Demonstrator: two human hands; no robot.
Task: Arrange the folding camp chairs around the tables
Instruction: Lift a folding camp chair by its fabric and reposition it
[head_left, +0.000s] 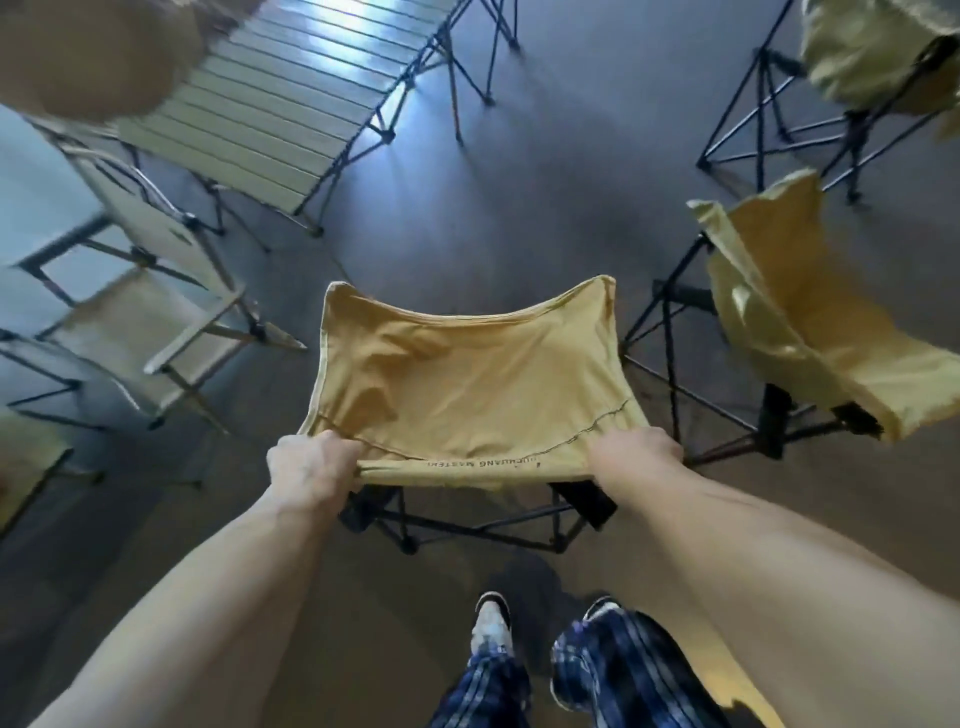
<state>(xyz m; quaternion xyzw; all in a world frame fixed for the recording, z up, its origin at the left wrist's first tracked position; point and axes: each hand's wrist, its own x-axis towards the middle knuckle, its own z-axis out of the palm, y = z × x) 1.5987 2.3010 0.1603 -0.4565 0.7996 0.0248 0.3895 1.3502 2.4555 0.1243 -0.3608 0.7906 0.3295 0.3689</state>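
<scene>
A slatted folding surface (270, 98) stands at eleven o'clock on the dark floor (519, 182). The mustard camp chair (467, 374) sits dead centre, just before the person's feet. A second yellow chair (789, 312) waits at three o'clock, a beige one (150, 291) at nine. The left hand (311, 462) and right hand (634, 452) each have a grip clamped on the centre chair's near fabric edge.

3 yellow chairs (467, 374), 1 beige chair (140, 312), 1 table (291, 88)
</scene>
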